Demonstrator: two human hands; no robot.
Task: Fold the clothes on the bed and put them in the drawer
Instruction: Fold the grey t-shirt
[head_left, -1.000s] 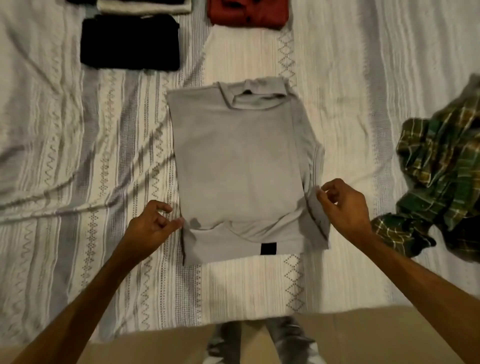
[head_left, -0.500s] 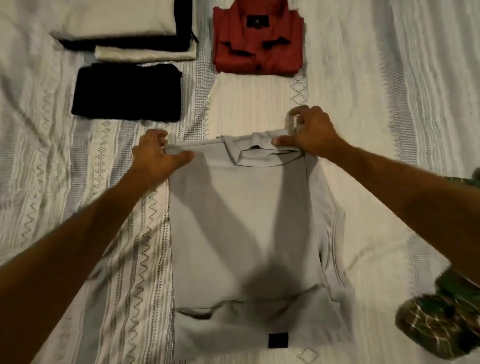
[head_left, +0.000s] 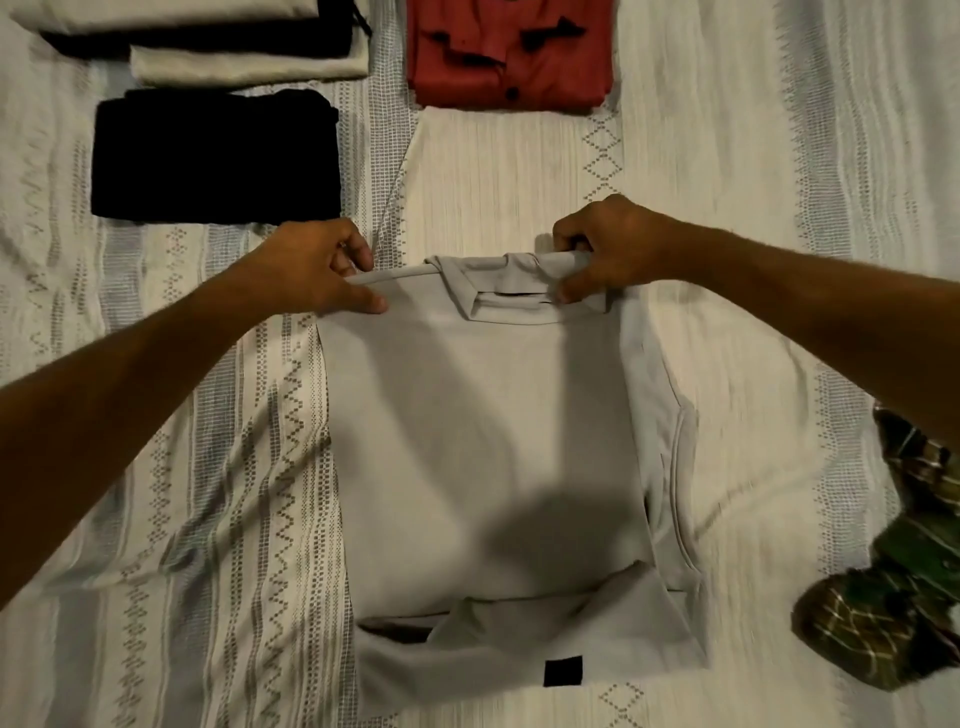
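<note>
From the head camera, a grey collared shirt (head_left: 483, 441) lies flat in the middle of the bed (head_left: 727, 208), sleeves tucked in, collar at its far end. The left hand (head_left: 311, 273) pinches the shirt's far left corner between thumb and curled fingers. The right hand (head_left: 608, 249) grips the far edge at the collar. Toward the bed's far edge lie a folded red shirt (head_left: 509, 57), a folded black garment (head_left: 215, 156) and folded cream pieces (head_left: 249, 65). A crumpled green plaid shirt (head_left: 893, 603) sits at the right edge.
</note>
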